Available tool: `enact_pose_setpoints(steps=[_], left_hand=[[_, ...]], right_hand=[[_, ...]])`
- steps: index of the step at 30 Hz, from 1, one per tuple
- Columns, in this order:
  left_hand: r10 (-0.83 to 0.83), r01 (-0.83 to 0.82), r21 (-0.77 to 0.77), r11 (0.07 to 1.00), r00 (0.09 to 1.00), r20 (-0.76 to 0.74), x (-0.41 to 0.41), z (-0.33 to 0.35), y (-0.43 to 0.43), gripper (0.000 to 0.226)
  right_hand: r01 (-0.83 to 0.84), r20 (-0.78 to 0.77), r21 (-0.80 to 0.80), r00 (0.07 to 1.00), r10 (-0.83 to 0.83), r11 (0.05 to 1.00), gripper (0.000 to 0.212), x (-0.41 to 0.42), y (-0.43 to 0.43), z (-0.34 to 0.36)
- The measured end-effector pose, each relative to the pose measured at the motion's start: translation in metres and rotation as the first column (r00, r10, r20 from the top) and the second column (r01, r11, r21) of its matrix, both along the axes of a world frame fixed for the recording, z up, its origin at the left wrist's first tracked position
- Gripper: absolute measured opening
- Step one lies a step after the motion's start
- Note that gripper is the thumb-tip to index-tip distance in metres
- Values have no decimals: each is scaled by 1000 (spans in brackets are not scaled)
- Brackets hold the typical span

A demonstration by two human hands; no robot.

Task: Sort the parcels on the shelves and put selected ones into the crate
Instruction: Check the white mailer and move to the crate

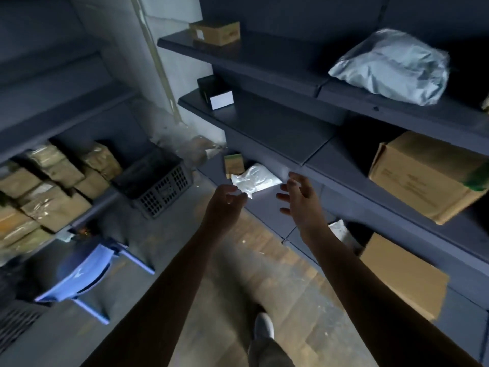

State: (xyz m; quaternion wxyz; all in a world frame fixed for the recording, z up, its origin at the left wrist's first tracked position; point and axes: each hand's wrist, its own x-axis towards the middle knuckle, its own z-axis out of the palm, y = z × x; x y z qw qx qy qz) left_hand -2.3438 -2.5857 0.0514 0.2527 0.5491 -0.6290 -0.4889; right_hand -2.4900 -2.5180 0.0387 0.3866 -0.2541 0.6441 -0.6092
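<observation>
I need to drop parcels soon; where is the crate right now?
In the head view, the dark crate sits left of centre, just right of the stacked wrapped parcels and beyond the blue chair.

Forearms (169, 287) bare up to frame edge; L hand (225, 205) & R hand (299, 201) bare too. Lower centre: pale grey-white shoe (264, 327) w/ grey-khaki trouser leg (267, 353) meeting it.

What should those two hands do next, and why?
Probably reach in a little and grip the white parcel: the left hand and right hand are open, empty and close on either side of it, and the crate stands to the left.
</observation>
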Motion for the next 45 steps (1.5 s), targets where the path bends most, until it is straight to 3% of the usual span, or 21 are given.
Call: enact_pose_setpoints(steps=[7, 11, 18, 22, 30, 32, 38, 41, 45], left_hand=[[21, -21, 32, 999, 1000, -7, 1, -5, -164, 17], [-9, 7, 68, 998, 1000, 20, -2, -21, -247, 18], [-293, 284, 94, 954, 951, 99, -1, -85, -409, 40], [-424, 406, 137, 903, 893, 148, -6, -159, -513, 28], [-500, 450, 259, 855, 848, 176, -22, -327, -608, 8], [-507, 465, 229, 855, 842, 183, -44, -386, -620, 13], [-521, 511, 107, 853, 846, 113, -123, -557, -652, 16], [-554, 555, 26, 832, 827, 89, -153, -617, -663, 19], [-575, 618, -123, 776, 775, 262, -181, -682, -680, 17]], right_hand=[[-13, -38, 44, 999, 15, 999, 18, 5, -162, 1], [5, -35, 79, 999, -3, 997, 26, 11, -239, -13], [167, -84, 170, 984, -155, 971, 29, 38, -376, -87], [303, -186, 257, 947, -261, 918, 28, 58, -456, -162], [435, -146, 391, 899, -412, 811, 13, 48, -540, -333], [454, -139, 394, 889, -436, 799, 14, 27, -553, -392], [489, -314, 429, 869, -382, 760, 18, -39, -583, -579], [529, -354, 452, 846, -399, 718, 31, -72, -596, -645], [529, -363, 534, 848, -386, 660, 53, -106, -610, -709]])
